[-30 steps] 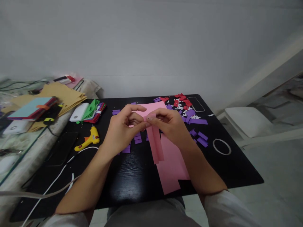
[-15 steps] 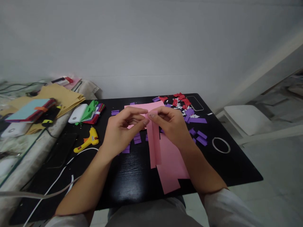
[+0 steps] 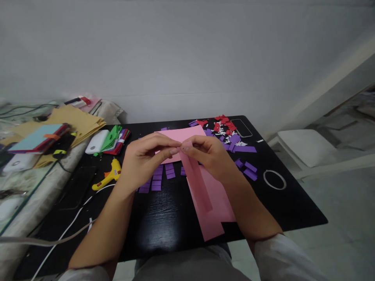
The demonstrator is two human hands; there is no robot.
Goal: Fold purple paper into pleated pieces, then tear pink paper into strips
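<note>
A long pink paper strip [image 3: 197, 180] hangs down toward me from between my two hands. My left hand [image 3: 149, 154] pinches its top end between thumb and fingers. Right beside it, my right hand [image 3: 206, 154] grips the same end, fingertips nearly touching the left ones. Under the strip lies a larger pink sheet [image 3: 216, 195], partly covered by my right forearm. Another pink sheet [image 3: 187, 133] rests behind my hands. Folded purple paper pieces [image 3: 157, 180] lie below my left hand.
On the left are a yellow glue gun [image 3: 108, 175], a white cord [image 3: 68, 230], a dark phone [image 3: 75, 187] and bundled coloured paper [image 3: 113, 141]. Red and white scraps [image 3: 225, 127], more purple pieces [image 3: 249, 171] and a ring [image 3: 274, 180] lie on the right of the black table [image 3: 164, 222].
The strip, earlier hanging straight with a lengthwise fold showing, now slants to the right over the pink sheet. My hands have shifted slightly left and closer together.
</note>
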